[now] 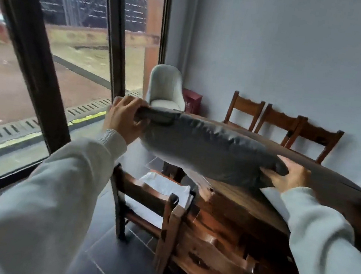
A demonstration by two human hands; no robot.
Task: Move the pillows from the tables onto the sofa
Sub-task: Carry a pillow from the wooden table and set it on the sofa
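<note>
Grey pillow [210,148] held in the air by both hands, lying roughly flat and sloping down to the right, above the near end of the dark wooden table [245,211]. Left hand [123,117] has its fingers closed around the pillow's left corner, pinching the fabric into a fold. Right hand [290,175] grips the right corner, thumb on top, the other fingers tucked under and out of sight. Whether the pillow's underside touches the tabletop cannot be told; the pale patch [270,192] just beneath its right end is blurred. Both arms in light grey sleeves [51,188]. Wooden chair [149,204] pushed in at the table's near-left side, with a white cushion [165,190] on its seat. Three wooden chairs [285,128] line the table's far side against the grey wall [280,46]. Pale upholstered armchair [166,88] in the far corner, a small dark-red box [191,100] just beside it; what the box holds cannot be seen. Dark-framed window [46,60] on the left, looking out on reddish ground. Floor of dark tiles [115,262]. No sofa in frame.
</note>
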